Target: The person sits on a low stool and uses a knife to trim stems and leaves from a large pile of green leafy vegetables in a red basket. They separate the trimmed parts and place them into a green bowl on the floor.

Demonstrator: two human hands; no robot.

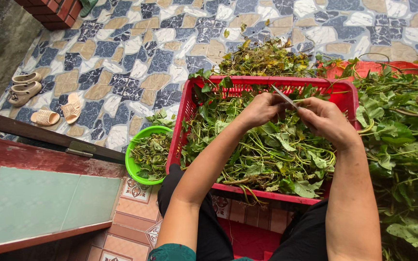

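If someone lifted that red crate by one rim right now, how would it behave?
The red crate would probably feel light for its size, since it holds only leafy vine stems. Its thin slotted plastic walls may flex a little. Lifted by one side only, it would likely tilt and spill loose greens toward the green bowl or the tiles.

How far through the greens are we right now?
Partly done, it seems: the red crate holds stems and leaves, the green bowl holds leaves, and scraps lie on the floor behind. The left hand and right hand grip one thin stem. A big pile of vines remains on the right.
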